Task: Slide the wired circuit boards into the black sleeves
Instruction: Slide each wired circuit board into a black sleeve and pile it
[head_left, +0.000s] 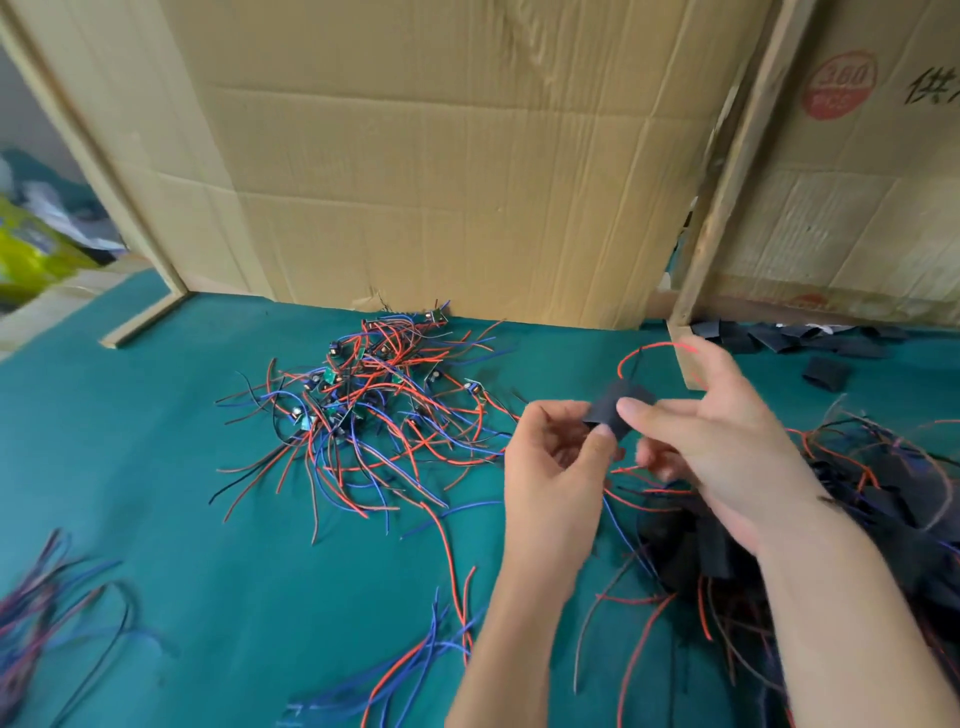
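Note:
A black sleeve (618, 405) is held above the green table between both hands. My left hand (558, 467) pinches its near end with thumb and fingers. My right hand (711, 441) grips the far end with thumb on top; red and blue wires (644, 353) run out of the sleeve past its fingers. The board itself is hidden inside or behind the sleeve. A pile of green circuit boards with red, blue and black wires (374, 395) lies at the centre of the table. Empty black sleeves (810, 338) lie at the back right.
A heap of sleeved boards with wires (883, 519) fills the right side under my right forearm. More wires (47, 597) lie at the left edge and bottom centre (415, 665). Cardboard walls (441, 156) and a wooden post (727, 182) close off the back of the green mat (182, 467).

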